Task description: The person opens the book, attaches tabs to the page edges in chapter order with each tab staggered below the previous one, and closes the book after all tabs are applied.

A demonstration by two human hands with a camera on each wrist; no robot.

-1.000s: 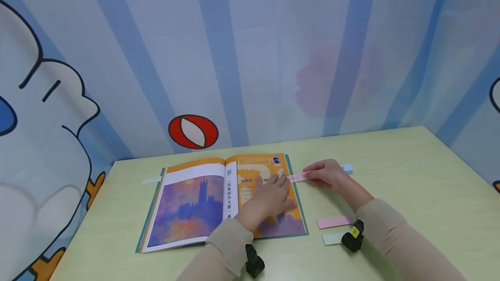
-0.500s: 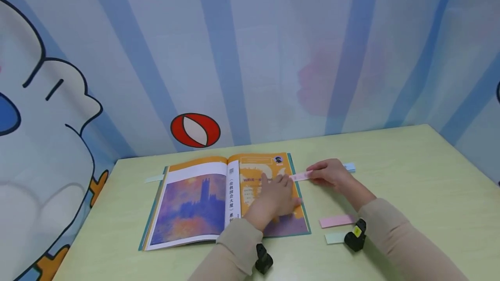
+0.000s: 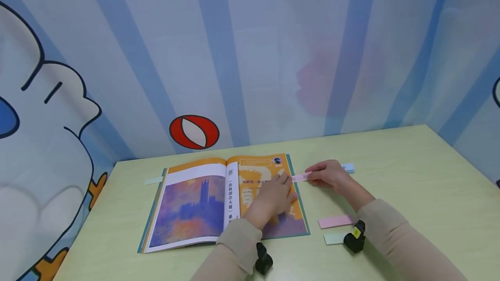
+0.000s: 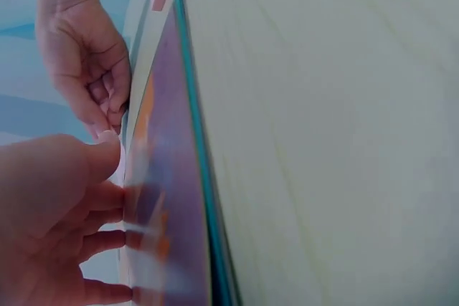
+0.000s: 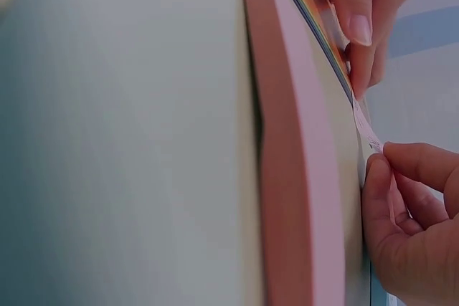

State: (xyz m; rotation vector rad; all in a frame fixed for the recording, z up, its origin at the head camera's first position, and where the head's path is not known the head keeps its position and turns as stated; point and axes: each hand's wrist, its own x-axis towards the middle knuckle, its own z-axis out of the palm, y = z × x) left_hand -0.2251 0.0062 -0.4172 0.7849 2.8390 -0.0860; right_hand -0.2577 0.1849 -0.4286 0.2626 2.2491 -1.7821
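An open picture book [image 3: 211, 167] lies on the table, a purple and orange painting on its left page. My left hand [image 3: 271, 198] rests on the orange right page, its fingertips near the outer edge. In the left wrist view its fingers [image 4: 107, 243] reach fairly straight down to the paper. Just off that edge my right hand [image 3: 330, 174] pinches a pink sticky note [image 3: 300, 177] with small writing between thumb and fingertips. The right wrist view shows this sticky note [image 5: 366, 128] running from the pinch to the page edge, beside the left fingertips.
Nearer the front are a thick pink sticky-note pad [image 3: 333, 221] and a pale green one [image 3: 332, 239], partly covered by the right wrist camera. A blue pad [image 3: 348, 168] lies behind the right hand. A pale green tab [image 3: 153, 180] sticks out from the book's left side.
My left hand has shifted slightly to the right on the page, and its spread fingers have drawn closer together near the edge. The right hand keeps its pinch on the pink sticky note.
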